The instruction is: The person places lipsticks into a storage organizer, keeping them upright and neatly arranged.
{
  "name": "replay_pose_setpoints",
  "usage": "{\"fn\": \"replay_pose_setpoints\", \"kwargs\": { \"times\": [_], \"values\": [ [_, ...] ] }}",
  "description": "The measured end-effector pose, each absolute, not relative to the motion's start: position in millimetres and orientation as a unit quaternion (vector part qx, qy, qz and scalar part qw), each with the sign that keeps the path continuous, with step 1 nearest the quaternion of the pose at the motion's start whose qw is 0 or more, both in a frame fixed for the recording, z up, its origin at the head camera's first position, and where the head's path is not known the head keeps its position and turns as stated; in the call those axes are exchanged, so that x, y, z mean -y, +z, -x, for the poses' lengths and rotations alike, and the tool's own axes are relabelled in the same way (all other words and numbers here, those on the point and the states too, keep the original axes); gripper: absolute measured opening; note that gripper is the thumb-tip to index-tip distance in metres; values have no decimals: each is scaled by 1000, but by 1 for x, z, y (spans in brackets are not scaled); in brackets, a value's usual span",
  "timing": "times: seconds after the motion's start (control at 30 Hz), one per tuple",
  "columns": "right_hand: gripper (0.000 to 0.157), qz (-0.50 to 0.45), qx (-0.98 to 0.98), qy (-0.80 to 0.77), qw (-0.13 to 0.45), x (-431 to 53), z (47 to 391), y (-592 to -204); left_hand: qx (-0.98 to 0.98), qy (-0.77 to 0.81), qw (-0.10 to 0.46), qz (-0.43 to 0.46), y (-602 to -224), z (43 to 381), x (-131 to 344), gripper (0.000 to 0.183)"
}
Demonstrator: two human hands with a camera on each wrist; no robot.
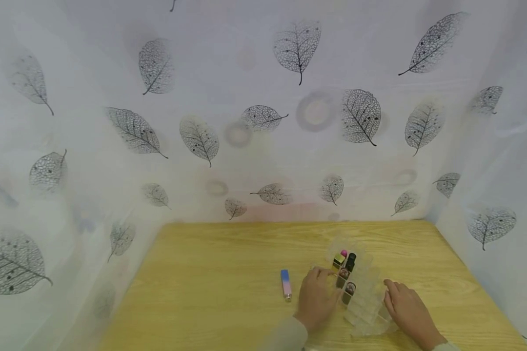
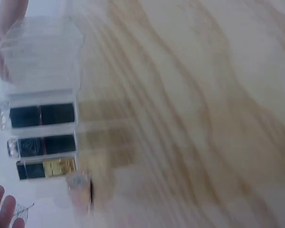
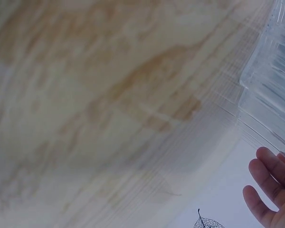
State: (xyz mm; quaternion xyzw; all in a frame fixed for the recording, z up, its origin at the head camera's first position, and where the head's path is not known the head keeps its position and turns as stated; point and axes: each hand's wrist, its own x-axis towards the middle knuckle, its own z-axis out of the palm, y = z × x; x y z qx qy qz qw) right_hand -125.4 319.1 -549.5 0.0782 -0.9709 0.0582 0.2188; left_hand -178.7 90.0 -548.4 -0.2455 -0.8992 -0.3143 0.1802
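Note:
A clear stepped organizer (image 1: 365,304) with rows of compartments stands on the table between my hands. Several lipstick-like tubes are in its far part: two dark square tubes (image 2: 42,116), a black-and-gold tube (image 2: 46,168), a pink-topped one (image 1: 344,253) and a black one (image 1: 351,261). My left hand (image 1: 318,298) is at the organizer's left side, fingers reaching toward the dark tubes; in its wrist view the fingers are spread, with nothing between them. On the opposite side my right hand (image 1: 407,308) has its extended fingertips right at the clear wall.
A blue-and-pink tube (image 1: 286,284) lies on the wood-grain table (image 1: 211,273), left of my left hand. Whitish sheeting (image 1: 246,161) printed with dark leaves hangs behind the table and along both sides.

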Motion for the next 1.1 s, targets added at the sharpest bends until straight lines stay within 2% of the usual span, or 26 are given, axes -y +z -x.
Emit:
{"fn": "replay_pose_setpoints", "kwargs": {
  "times": [0.33,0.5,0.73,0.83,1.1],
  "values": [
    [21,-80,969,57,226,-321,127,-550,919,-300,207,151,-549,199,-48,44],
    [21,-78,970,60,223,-322,127,-552,937,-292,164,104,-559,205,-33,53],
    [23,-53,979,78,181,-322,127,-553,949,-306,74,35,-570,208,-24,58],
    [23,-49,980,83,175,-321,126,-553,951,-303,60,24,-572,209,-24,59],
    [22,-56,979,85,179,-320,124,-551,951,-303,66,-10,-573,210,-28,55]
  ]
}}
